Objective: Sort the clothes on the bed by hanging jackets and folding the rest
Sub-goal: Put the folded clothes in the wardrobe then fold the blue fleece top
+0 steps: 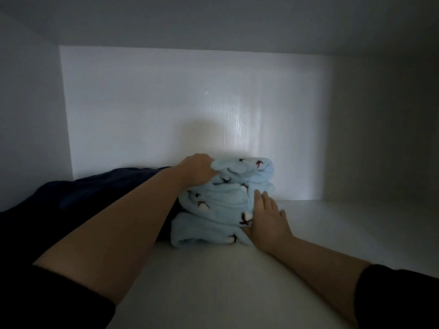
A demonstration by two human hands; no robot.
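A folded light-blue fleece garment [221, 200] with small dark prints sits as a thick bundle on a white shelf [332, 229], close to the back wall. My left hand [197, 170] grips the bundle's top left edge, fingers curled into the fabric. My right hand [268, 217] lies flat against the bundle's right front side, fingers straight and pressing the fleece. Both forearms reach forward into the compartment.
A dark navy garment [78, 198] lies on the shelf to the left of the blue bundle, touching it and partly under my left forearm. White walls [166, 103] close the compartment at the back and on both sides. The light is dim.
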